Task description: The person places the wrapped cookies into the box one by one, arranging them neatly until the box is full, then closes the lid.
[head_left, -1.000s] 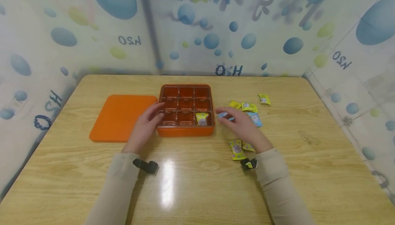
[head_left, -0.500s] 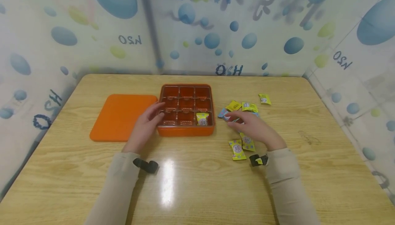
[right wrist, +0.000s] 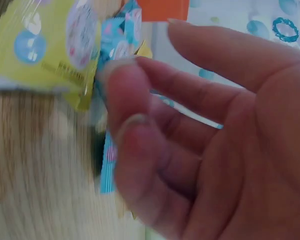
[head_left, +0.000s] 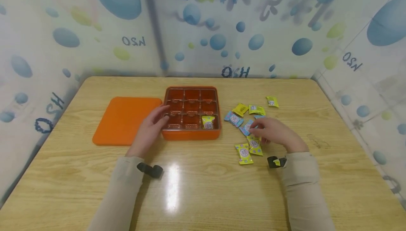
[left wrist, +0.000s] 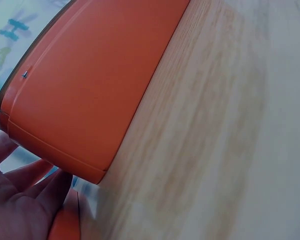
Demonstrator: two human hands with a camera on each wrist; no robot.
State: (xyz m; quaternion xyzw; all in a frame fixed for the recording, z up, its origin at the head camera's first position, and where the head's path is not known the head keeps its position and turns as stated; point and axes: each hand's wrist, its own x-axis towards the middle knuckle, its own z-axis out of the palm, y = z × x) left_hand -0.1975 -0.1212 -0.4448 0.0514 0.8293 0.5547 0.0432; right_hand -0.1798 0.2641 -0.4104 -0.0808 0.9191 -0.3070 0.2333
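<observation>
An orange box [head_left: 191, 135] with a clear divided insert stands mid-table, and one yellow candy packet [head_left: 208, 122] lies in its front right compartment. My left hand [head_left: 147, 129] rests at the box's left side, fingers relaxed against its wall [left wrist: 90, 90]. To the right, my right hand [head_left: 276, 132] hovers over small packets with its fingers loosely bent and the thumb apart, nothing between them. Its fingertips are right at a blue packet [head_left: 246, 128] and a yellow packet [head_left: 254, 145], which looms large in the right wrist view as a dotted yellow wrapper [right wrist: 40, 50].
A flat orange lid [head_left: 123, 122] lies left of the box. Other packets spread on the right: a blue one [head_left: 234, 119], a yellow one [head_left: 240, 109], another yellow one [head_left: 257, 110], a separate one [head_left: 272, 101] and a front one [head_left: 244, 154]. A patterned wall closes the back.
My right hand has moved right and slightly toward me, from beside the box across the packets, uncovering the blue ones. The left hand and the box have stayed in place.
</observation>
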